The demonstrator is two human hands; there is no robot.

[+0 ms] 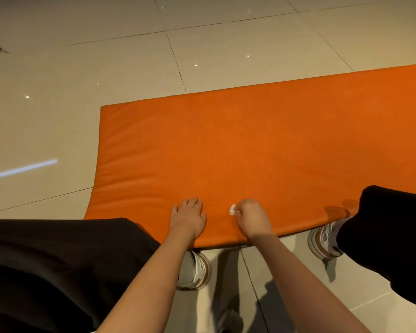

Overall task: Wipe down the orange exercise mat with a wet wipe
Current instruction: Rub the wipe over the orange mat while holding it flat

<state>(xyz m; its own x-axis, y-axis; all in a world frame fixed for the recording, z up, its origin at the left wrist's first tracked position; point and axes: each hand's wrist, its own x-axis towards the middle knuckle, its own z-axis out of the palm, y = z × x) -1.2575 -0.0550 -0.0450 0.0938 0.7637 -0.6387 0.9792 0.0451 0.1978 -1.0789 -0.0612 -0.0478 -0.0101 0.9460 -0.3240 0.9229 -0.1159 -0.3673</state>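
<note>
Broadly, the scene: a person crouched over the orange exercise mat [250,145], which lay flat on a glossy tiled floor [106,56].
Mat position: its left short end was in view and its right end ran out of frame. The near long edge sat just ahead of the left shoe [197,270] and right shoe [322,239].
Left hand [190,218]: lay palm-down on the mat close to the near edge, fingers straight, holding nothing. It looked like a brace.
Right hand [253,217]: just beside the left, fingers curled round a small bunched wet wipe [232,209]. Only a white scrap showed at the thumb side, where it met the mat.
Mat handling: it looked padded and soft, with a smooth skin that creased faintly toward the near left corner. It was probably light enough to creep on polished tile under a hard stroke. Pressing down flat beside the stroke seemed the best hold. Taken by an edge, it would likely sag and bend.
Wipe handling: it was judged thin, limp and damp. Balled up as it was, it offered a small contact patch. Spread under flat fingers, it would cover more.
Progress: no wet trace could be made out, so how much was done could not be told. The far side looked beyond easy reach from that crouch.
Risk: the wipe could slip from the fingers, or the mat could slide away.
</note>
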